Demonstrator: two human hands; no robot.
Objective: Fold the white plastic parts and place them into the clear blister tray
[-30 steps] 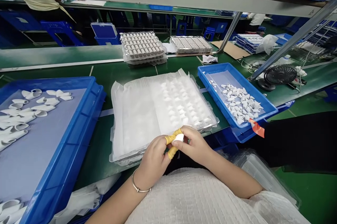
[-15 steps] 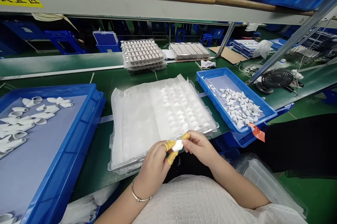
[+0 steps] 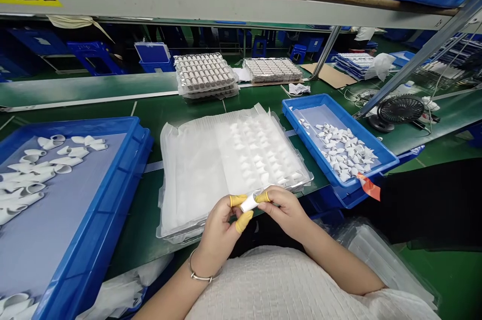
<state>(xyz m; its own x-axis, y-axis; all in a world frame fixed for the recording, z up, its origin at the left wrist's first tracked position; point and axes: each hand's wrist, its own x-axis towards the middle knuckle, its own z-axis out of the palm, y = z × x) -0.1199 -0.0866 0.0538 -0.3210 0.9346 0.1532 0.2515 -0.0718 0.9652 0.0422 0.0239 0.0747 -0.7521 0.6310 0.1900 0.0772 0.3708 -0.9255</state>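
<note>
A blue tray (image 3: 92, 240) holds scattered hollow pieces (image 3: 71, 160). White sheeting (image 3: 196, 169), lumpy on its right half, covers plastic trays (image 3: 165, 233). Before them, the left hand (image 3: 221, 227) and right hand (image 3: 288, 209) hold one white tube (image 3: 248, 203). A second blue tray (image 3: 363, 131) holds small white pieces (image 3: 344, 149), heaped.
</note>
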